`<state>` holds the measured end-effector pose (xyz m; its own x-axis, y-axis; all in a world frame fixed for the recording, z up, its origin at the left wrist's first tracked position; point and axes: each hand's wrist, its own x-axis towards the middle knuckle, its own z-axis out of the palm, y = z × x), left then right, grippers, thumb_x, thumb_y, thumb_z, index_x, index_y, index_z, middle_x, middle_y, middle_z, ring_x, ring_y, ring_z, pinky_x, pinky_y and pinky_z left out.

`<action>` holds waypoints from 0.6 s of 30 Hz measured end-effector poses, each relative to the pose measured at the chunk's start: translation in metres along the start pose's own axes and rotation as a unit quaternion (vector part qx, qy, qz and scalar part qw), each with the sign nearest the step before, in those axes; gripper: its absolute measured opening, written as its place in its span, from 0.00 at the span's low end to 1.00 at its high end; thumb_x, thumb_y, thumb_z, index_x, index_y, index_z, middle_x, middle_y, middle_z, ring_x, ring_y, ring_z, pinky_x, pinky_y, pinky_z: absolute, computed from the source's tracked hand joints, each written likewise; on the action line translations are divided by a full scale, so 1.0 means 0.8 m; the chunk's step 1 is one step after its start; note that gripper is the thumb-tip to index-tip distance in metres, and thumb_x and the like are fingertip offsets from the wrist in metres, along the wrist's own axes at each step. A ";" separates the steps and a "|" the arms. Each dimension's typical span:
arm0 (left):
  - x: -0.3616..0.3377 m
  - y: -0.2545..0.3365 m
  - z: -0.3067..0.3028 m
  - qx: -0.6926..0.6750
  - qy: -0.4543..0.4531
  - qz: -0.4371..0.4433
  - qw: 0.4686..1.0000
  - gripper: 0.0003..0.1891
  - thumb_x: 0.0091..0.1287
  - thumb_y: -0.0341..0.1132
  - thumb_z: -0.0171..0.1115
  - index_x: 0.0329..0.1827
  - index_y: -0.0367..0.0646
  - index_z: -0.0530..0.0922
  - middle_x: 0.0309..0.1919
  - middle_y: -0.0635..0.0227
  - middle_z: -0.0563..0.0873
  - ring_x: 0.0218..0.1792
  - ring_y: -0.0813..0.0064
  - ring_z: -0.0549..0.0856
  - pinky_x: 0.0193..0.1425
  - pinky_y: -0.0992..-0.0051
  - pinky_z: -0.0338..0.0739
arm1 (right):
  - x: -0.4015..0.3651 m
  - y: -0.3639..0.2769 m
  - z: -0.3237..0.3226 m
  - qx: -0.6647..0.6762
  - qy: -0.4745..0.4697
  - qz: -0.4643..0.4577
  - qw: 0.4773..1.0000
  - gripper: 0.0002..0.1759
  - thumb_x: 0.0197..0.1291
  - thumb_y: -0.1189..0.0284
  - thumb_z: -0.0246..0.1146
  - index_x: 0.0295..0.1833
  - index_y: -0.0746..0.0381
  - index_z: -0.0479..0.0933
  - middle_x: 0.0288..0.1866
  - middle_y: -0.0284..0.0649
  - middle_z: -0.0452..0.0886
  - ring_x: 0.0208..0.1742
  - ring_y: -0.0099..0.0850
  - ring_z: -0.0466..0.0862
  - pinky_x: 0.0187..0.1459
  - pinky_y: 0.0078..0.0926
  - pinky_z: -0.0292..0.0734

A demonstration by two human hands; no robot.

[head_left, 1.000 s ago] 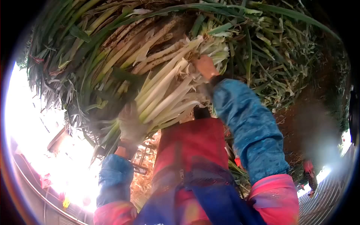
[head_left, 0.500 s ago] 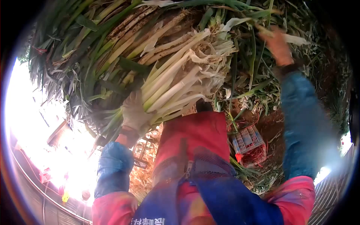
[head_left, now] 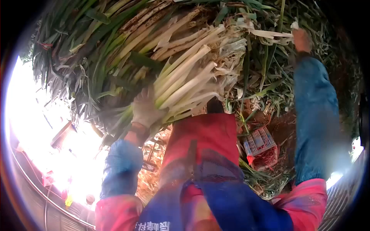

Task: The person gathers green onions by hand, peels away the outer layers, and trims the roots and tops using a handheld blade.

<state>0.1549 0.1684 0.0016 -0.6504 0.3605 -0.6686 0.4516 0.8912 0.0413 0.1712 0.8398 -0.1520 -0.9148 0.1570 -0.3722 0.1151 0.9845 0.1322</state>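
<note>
My left hand (head_left: 145, 108), in a pale glove, grips a bundle of peeled leeks (head_left: 189, 79) with white stalks that slant up to the right. My right hand (head_left: 301, 40) is stretched far out to the upper right and holds a strip of pale peeled skin (head_left: 269, 34). Both arms wear blue sleeve covers over pink sleeves. Behind the bundle lies a big heap of unpeeled, soil-stained leeks (head_left: 127, 34) with green leaves.
Leaf and skin waste (head_left: 269, 88) covers the ground at the right. A small blue plastic crate (head_left: 259, 141) with red string lies by my red-trousered leg (head_left: 200, 142). Bright glare fills the left side, with curved greenhouse ribs (head_left: 42, 196) below it.
My right hand left the stalk ends of the bundle and swung out to the upper right, pulling away a strip of skin. The left hand kept its grip and rose slightly.
</note>
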 end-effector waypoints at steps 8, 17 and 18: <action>0.000 -0.007 0.010 0.023 0.038 0.017 0.999 0.54 0.44 0.58 0.71 0.70 0.37 0.57 0.57 0.49 0.72 0.57 0.51 0.74 0.60 0.58 0.69 | -0.143 -0.466 -0.108 0.243 0.054 -0.142 0.958 0.12 0.60 0.62 0.57 0.42 0.57 0.79 0.36 0.42 0.75 0.37 0.39 0.80 0.33 0.40 0.77; -0.004 -0.001 0.015 0.022 0.089 0.026 0.995 0.51 0.40 0.55 0.73 0.66 0.38 0.62 0.52 0.50 0.75 0.50 0.52 0.78 0.54 0.58 0.73 | -0.089 -0.374 -0.103 0.108 -0.030 -0.078 0.991 0.10 0.54 0.66 0.63 0.39 0.60 0.79 0.40 0.45 0.82 0.46 0.44 0.81 0.36 0.43 0.79; -0.003 -0.003 0.018 0.024 0.097 0.027 0.995 0.51 0.40 0.55 0.73 0.67 0.38 0.61 0.52 0.50 0.75 0.51 0.51 0.78 0.55 0.58 0.73 | -0.083 -0.301 -0.089 0.103 -0.010 -0.023 0.994 0.13 0.55 0.64 0.63 0.42 0.61 0.78 0.42 0.46 0.80 0.47 0.44 0.81 0.38 0.43 0.79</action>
<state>0.1640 0.1616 -0.0078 -0.7275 0.4584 -0.5104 0.5151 0.8564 0.0349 0.1765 0.5869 -0.0941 -0.9132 0.1116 -0.3921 0.1529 0.9853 -0.0758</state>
